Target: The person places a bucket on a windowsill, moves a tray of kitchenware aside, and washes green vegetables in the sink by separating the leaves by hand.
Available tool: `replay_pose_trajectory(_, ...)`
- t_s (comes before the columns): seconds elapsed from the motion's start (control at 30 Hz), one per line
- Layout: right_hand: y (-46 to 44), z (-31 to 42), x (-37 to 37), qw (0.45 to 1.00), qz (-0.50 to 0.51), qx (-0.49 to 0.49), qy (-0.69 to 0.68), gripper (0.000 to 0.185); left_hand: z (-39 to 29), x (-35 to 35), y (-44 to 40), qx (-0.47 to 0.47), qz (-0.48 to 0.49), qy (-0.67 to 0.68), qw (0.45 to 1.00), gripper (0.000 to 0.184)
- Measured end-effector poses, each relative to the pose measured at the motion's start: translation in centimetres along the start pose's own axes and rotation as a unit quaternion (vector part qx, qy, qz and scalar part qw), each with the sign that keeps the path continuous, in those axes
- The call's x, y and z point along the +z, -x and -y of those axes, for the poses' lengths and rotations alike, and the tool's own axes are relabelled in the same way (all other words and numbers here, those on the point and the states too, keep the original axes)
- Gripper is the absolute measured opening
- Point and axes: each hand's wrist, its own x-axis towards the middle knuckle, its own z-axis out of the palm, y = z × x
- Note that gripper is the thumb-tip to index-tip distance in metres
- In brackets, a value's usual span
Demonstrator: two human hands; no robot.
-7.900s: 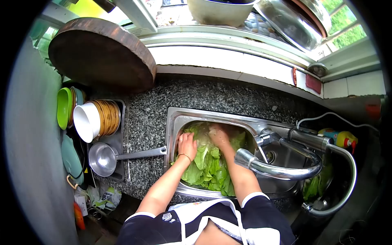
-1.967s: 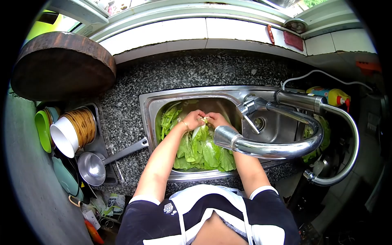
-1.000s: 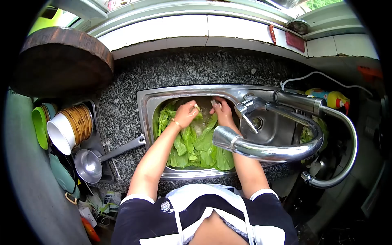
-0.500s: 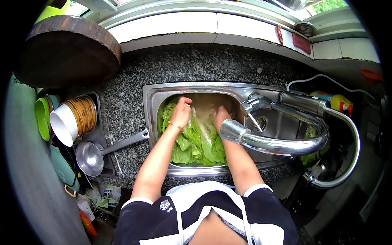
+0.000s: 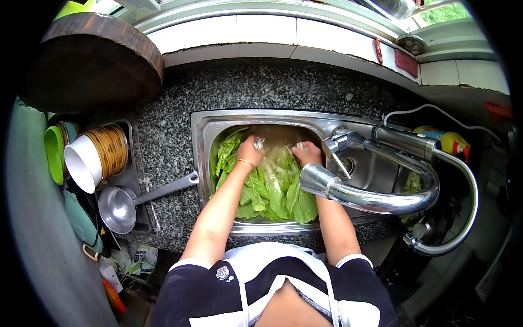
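A heap of leafy greens (image 5: 272,188) lies in water in the left basin of the steel sink (image 5: 261,228), pale stems toward the far side. At the upper left of the heap is my left hand (image 5: 250,152), a bracelet on its wrist. Its fingers are curled around pale stem ends of the greens. My right hand (image 5: 308,153), near the basin's right wall, is also closed, with a pale stem end at its fingertips. The water around both hands is cloudy and hides what lies deeper.
A chrome faucet (image 5: 376,199) arches over the right basin (image 5: 373,169), close to my right forearm. To the left are a metal ladle (image 5: 121,210), a white bowl (image 5: 83,163) and stacked brown bowls (image 5: 111,152). A thick round chopping board (image 5: 103,68) stands at the back left.
Both hands have shifted a little to the right and their fingers have closed on stems. My right hand has come up out of the water. The leaves have spread to the right.
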Motion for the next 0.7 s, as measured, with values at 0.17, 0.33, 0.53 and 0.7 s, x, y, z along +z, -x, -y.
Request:
replay_pose_trajectory(0.17, 3.2, 3.6, -0.5, 0.986, 0.023, -0.164, -0.025, 0.023, -0.2, -0.8, 0.7, 0.125, 0.052, 0.328, 0.935, 0.029)
replay_pose_trajectory(0.33, 1.0, 4.3, 0.8, 0.988, 0.098, -0.096, -0.069, 0.027, -0.7, -0.3, -0.8, 0.149, 0.104, 0.360, 0.915, 0.032)
replay_pose_trajectory(0.53, -3.4, 0.5, 4.6, 0.985, 0.129, -0.112, -0.033, 0.038, -0.9, 1.1, -2.4, 0.199, 0.029, 0.220, 0.955, 0.029)
replay_pose_trajectory(0.7, -3.7, 1.5, 5.1, 0.965, 0.090, -0.032, 0.244, 0.037, -1.3, 0.9, -3.0, 0.085, 0.083, -0.073, 0.990, 0.030)
